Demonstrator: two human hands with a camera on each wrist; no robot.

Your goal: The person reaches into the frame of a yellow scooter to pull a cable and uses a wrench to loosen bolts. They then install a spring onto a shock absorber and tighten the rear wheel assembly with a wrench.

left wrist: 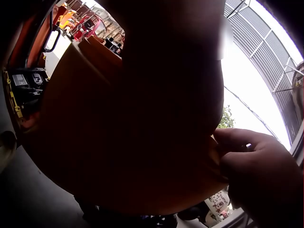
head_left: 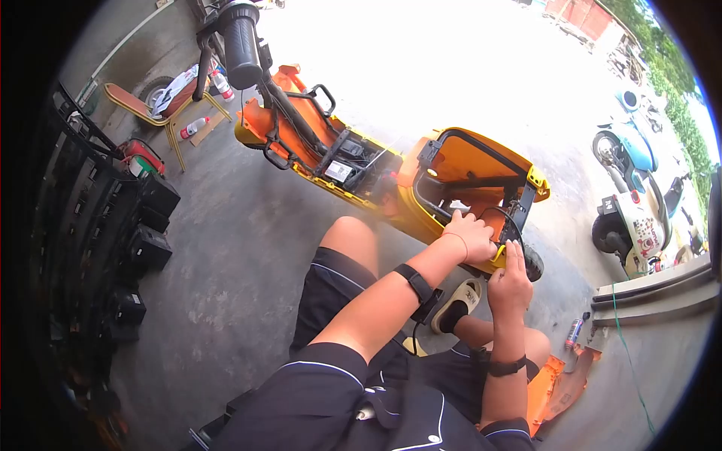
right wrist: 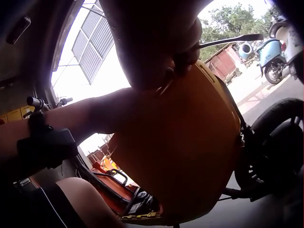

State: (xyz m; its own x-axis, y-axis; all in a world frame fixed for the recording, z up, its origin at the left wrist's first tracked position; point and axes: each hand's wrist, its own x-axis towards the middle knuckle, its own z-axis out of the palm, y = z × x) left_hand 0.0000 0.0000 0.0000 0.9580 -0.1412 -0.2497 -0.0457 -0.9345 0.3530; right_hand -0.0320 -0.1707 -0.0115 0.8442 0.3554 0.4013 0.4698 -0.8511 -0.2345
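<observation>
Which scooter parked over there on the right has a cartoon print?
The white scooter, nearer us, with a cartoon print; the light blue scooter beyond it shows none.

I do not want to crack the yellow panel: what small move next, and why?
Perhaps ease the edge of the yellow panel slightly with the right hand: its fingers pinch there, the left hand is near enough to steady it, and the wheel sits close by.

Grey concrete floor (head_left: pixel 218 240) — a tan folding chair (head_left: pixel 135 104) at left — bright daylight flooding in beyond.
</observation>
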